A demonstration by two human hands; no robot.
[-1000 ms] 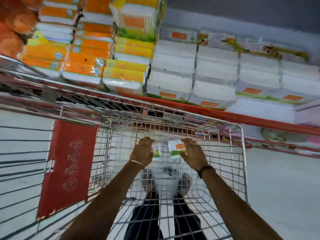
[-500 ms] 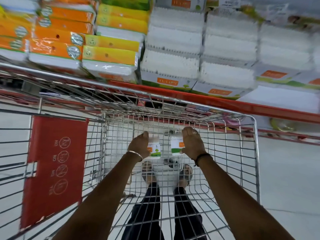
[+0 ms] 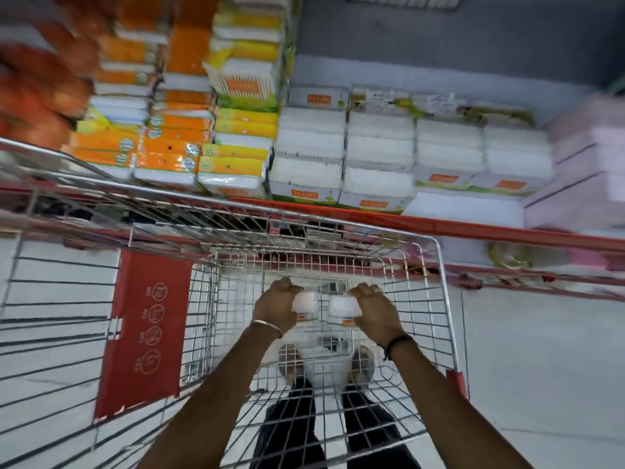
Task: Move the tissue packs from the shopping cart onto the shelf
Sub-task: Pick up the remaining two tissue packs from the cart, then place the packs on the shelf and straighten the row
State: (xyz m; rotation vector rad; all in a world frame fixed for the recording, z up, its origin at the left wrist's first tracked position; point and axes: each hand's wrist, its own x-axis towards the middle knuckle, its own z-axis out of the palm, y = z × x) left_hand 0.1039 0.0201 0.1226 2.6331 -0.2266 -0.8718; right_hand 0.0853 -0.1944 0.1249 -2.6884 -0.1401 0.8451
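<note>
Both my hands are down inside the wire shopping cart. My left hand grips a small white tissue pack. My right hand grips a second white tissue pack with an orange label at its lower edge. The two packs are side by side, a little apart, above the cart's floor. Beyond the cart's far rim runs the shelf with its red front edge, stacked with white tissue packs.
Orange and yellow packs fill the shelf's left part, pale pink packs its right. A bare white strip of shelf lies in front of the right-hand white stacks. A red child-seat flap hangs in the cart's left. My feet show through the mesh.
Both hands have kept hold of their packs and turned them so the white sides face up. The camera tilted up, showing more of the shelf.
</note>
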